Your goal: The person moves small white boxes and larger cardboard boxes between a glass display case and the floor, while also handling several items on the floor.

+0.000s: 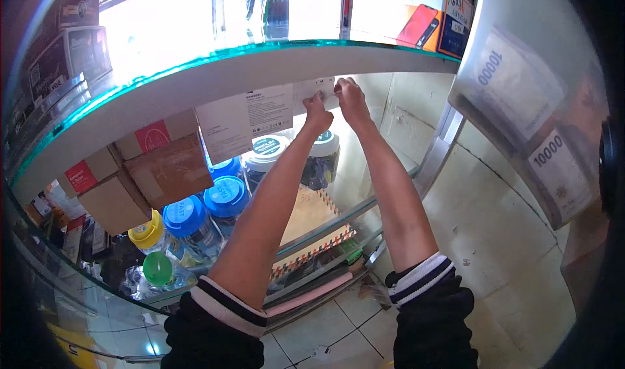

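Under an upper glass shelf, a white piece with small dark marks is worked at by two bare hands at the back of a display case. The left hand is curled nearly closed, its raised fingertip apparently set against the piece; the right hand is bent just beside it, thumb and fingers drawn together. Whether anything small is pinched in either hand cannot be told, since the fingertips are small and partly hidden.

The piece is found just right of a white printed box, above the white-lidded jars. In such a tight spot, the work is probably best done with the piece steadied by one hand and light, precise pressure applied by the other. The printed box is better left unbumped, the wrists kept high over the jars, and the forearms held off the lower glass edge, above the striped-edge envelopes, where weight could be risky.
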Available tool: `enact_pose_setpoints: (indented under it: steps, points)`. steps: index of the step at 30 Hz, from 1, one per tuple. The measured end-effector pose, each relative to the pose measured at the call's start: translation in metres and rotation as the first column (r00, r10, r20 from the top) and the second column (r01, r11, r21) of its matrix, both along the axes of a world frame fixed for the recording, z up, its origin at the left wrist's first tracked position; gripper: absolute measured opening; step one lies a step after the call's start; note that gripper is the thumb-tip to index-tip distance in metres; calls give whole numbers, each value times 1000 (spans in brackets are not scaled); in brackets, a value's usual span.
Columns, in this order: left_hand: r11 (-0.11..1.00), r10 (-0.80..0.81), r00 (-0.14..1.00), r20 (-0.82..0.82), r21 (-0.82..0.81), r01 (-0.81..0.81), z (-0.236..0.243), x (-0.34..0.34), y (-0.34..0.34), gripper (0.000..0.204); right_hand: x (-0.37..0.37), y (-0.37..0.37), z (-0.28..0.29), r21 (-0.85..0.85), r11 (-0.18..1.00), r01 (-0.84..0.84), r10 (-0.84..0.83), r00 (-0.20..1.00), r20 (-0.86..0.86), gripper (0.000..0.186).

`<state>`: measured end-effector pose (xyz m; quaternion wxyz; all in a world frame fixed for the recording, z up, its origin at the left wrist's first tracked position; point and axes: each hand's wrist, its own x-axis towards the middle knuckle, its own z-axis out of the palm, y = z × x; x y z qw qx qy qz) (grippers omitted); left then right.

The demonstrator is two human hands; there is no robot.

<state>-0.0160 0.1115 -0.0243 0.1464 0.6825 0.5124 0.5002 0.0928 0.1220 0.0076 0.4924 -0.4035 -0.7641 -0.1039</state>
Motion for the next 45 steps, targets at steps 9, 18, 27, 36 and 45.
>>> enact_pose_setpoints:
  steps: [9, 18, 27, 36, 45]
  points:
    - [967, 17, 988, 153, 250, -56, 3, -13, -10, 57, -2, -62, 16, 107, 994, -20, 22, 1000, -15, 8]
    - [975, -156, 965, 213, 187, 116, 30, 4, -100, 48, 9, -157, 15, 161, 981, 111, -97, 991, -96, 12]
    - [954, -59, 920, 387, 293, -62, 30, 28, -222, 38, -1, -268, -1, 169, 977, 128, -90, 973, -213, 41]
    - [872, -478, 683, 552, 395, 290, -7, 62, -345, 42, 35, -403, -30, 116, 967, 228, -185, 936, -299, 48]
    - [545, -830, 352, 432, 499, 674, -30, 148, -518, 40, 102, -626, -35, -80, 912, 403, -401, 828, -392, 42]
